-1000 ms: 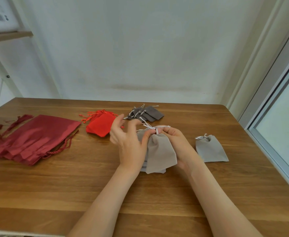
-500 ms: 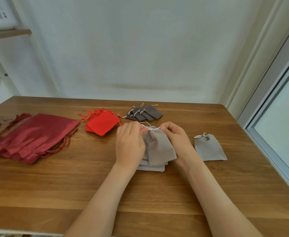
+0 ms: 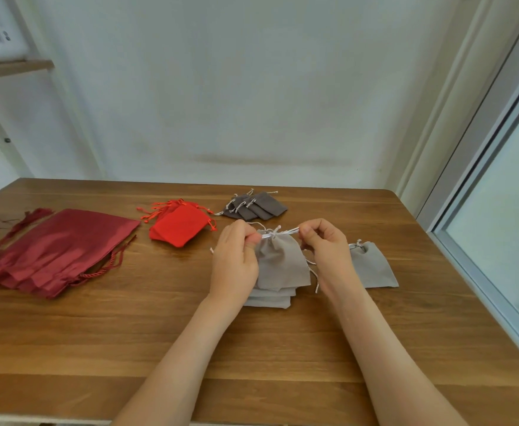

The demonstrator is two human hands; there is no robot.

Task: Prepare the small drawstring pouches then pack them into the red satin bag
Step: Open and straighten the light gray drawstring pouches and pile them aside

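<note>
1. Left hand and right hand have drawn apart; half a second ago they met at the mouth of the top grey pouch. Each pinches a cord end.
2. Drawstring is taut between them and the mouth is gathered, so the pouch is probably being cinched.
3. It rests on the grey stack, mid-table. A closed pouch lies just right.
4. Red satin bags lie flat at the left, well apart; packing not begun.

A wooden table meets a white wall, window right.

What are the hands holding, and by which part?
The left hand and right hand each pinch the drawstrings of the light grey pouch, either side of its neck.
</note>
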